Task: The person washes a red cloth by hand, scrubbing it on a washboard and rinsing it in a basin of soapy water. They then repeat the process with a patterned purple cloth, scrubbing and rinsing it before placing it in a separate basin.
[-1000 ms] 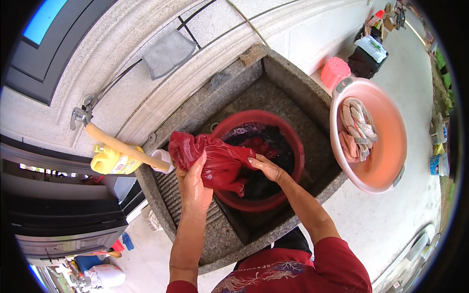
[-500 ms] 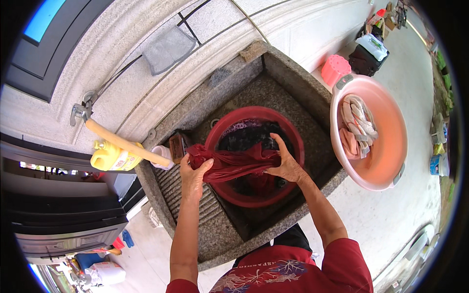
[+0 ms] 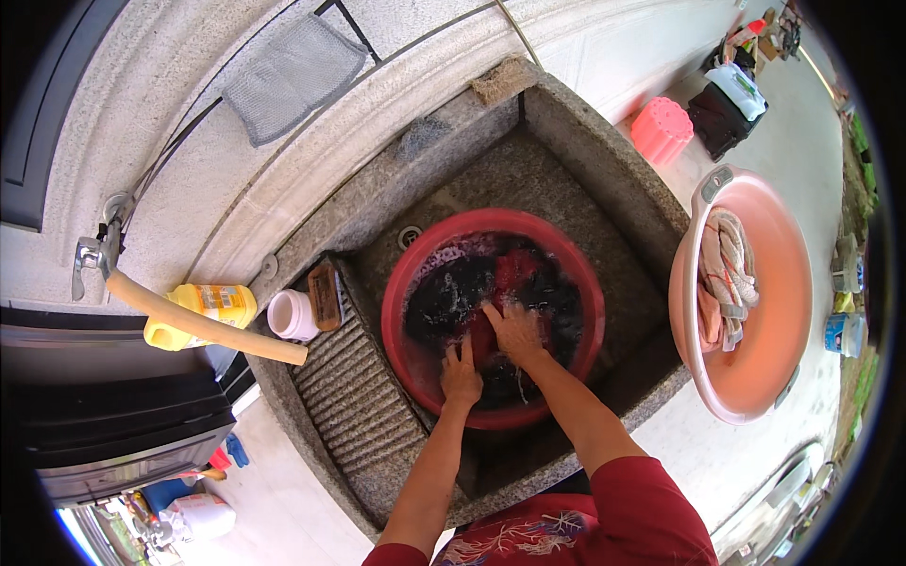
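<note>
In the red basin [image 3: 589, 311], both my hands press down at the surface of the dark, sudsy water. Dark red cloth [image 3: 484, 341] lies wet under and between them, and another part of it shows farther back in the basin. My left hand [image 3: 461, 379] touches the cloth's near left edge with its fingers stretched out and apart. My right hand [image 3: 516, 334] rests on the cloth, fingers spread and tips partly under water. Dark fabric [image 3: 434, 304] floats around the red cloth; its kind is hidden by the water.
A stone sink [image 3: 604, 189] with a ribbed washboard [image 3: 354, 401] holds the basin. At its left are a scrub brush [image 3: 326, 297], a pinkish-white jar [image 3: 293, 315], a yellow jug [image 3: 212, 304] and a tap hose [image 3: 203, 325]. A pink tub [image 3: 769, 330] with light cloth stands right.
Both hands have lowered the stretched, twisted red cloth from above the basin into the water. They have come closer together, and their grip has loosened. The view has shifted.
</note>
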Motion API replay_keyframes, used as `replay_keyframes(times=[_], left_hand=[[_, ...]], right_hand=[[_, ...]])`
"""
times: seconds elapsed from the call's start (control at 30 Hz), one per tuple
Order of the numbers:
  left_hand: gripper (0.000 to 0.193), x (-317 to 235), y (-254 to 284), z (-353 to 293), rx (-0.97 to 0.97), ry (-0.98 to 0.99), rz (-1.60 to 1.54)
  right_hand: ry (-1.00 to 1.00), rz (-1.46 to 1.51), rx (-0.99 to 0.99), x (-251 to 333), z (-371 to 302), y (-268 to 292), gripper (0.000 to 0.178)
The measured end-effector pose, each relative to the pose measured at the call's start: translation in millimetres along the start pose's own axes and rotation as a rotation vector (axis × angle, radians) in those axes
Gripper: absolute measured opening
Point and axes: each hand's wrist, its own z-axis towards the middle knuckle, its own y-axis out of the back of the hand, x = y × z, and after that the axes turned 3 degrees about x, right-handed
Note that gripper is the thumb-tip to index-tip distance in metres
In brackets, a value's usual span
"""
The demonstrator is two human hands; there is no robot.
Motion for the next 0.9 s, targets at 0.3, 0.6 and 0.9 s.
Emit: replay_keyframes(times=[0.3,0.6,0.9], left_hand=[[0.078,-13.7,81.5,-19.3,0.127,0.564,-1.426],[0.075,15.4,71.2,-68.0,0.346,0.117,-2.184],[0.065,-18.8,103.9,-33.2,0.363,-0.08,-2.279]], right_hand=[[0.079,1.233,0.313,28.0,13.2,116.6,0.023],[0.666,0.671,-0.228,135.3,-88.3,184.2,0.044],[0.306,0.214,-0.459,161.3,-16.5,173.9,0.043]])
